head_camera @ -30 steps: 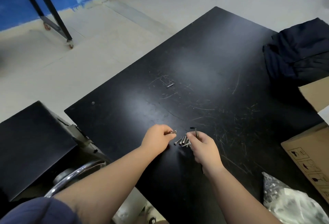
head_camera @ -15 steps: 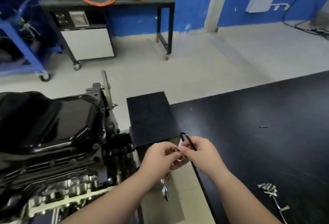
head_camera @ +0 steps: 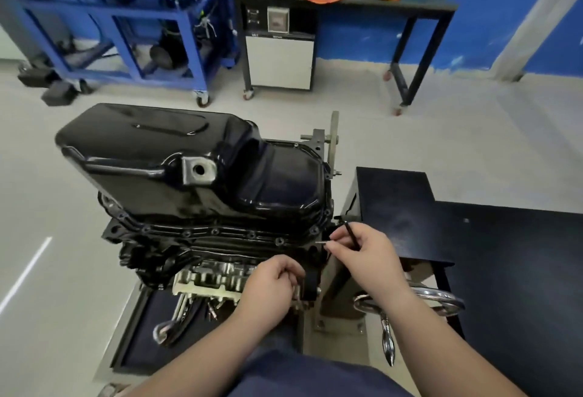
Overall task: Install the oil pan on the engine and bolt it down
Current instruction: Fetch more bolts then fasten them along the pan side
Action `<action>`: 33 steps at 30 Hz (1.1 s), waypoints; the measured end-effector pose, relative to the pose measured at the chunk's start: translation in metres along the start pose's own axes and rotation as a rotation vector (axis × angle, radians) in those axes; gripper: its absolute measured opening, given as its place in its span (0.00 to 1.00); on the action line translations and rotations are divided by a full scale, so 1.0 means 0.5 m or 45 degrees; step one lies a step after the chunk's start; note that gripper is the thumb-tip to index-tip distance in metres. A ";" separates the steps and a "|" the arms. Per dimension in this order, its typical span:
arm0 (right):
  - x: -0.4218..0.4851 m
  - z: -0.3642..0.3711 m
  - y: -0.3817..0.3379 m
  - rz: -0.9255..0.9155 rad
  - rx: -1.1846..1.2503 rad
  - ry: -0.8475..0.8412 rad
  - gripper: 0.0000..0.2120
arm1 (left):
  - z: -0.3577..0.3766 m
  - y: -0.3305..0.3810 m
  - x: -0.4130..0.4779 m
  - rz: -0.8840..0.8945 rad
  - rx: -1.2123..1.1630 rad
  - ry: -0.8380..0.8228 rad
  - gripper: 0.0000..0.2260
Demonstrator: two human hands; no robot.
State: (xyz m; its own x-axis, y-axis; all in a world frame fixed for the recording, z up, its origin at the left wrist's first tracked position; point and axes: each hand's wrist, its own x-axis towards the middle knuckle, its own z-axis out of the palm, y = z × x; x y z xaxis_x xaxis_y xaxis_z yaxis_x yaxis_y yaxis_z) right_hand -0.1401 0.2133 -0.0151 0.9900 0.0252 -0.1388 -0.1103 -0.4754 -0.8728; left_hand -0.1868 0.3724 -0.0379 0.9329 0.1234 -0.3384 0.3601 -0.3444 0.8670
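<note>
Head view: the right grip (head_camera: pixel 362 248) pinches a bolt (head_camera: pixel 321 242) and a hex key (head_camera: pixel 350 235) beside the oil pan (head_camera: pixel 189 156), already seated on the engine (head_camera: pixel 208 276); below, the left grip (head_camera: pixel 273 280) curls round what look like spare bolts (head_camera: pixel 297 295), so bolting remains.

My left hand (head_camera: pixel 271 280) is curled; I cannot see what it holds, if anything. My right hand (head_camera: pixel 366 251) hides the lower shaft of the thin black L-shaped key (head_camera: pixel 350 234). The small silvery piece (head_camera: pixel 321 242) at its fingertips is too small to identify. The matte black table (head_camera: pixel 520 254) is cut off by the right edge.
</note>
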 end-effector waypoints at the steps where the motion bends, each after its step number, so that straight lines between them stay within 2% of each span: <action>1: 0.002 0.010 -0.003 -0.002 -0.023 0.018 0.04 | -0.009 -0.004 0.001 0.003 0.030 0.035 0.19; 6: 0.012 0.039 -0.012 -0.017 -0.080 0.125 0.04 | -0.034 -0.017 0.007 -0.058 -0.057 0.129 0.16; 10: 0.022 0.044 -0.010 -0.023 -0.134 0.203 0.07 | -0.045 -0.022 0.022 -0.005 0.007 0.097 0.13; 14: 0.033 0.047 -0.010 -0.056 -0.255 0.194 0.10 | -0.046 -0.018 0.036 0.040 -0.021 0.097 0.11; 19: 0.045 0.050 -0.020 -0.089 -0.382 0.192 0.06 | -0.051 -0.017 0.061 0.136 -0.023 0.058 0.11; 24: 0.047 0.062 -0.033 -0.082 -0.448 0.198 0.07 | -0.058 -0.028 0.078 0.185 -0.043 0.039 0.12; 33: 0.044 0.076 -0.024 -0.020 -0.184 0.243 0.08 | -0.056 -0.041 0.070 0.236 -0.130 -0.001 0.13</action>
State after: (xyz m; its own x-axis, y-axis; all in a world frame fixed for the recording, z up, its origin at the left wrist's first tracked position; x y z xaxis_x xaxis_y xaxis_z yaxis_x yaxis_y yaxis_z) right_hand -0.1201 0.2533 -0.0255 0.9917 -0.1267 -0.0231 -0.0948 -0.5973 -0.7964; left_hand -0.1615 0.4098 -0.0573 0.9832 0.0663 -0.1699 0.1815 -0.2650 0.9470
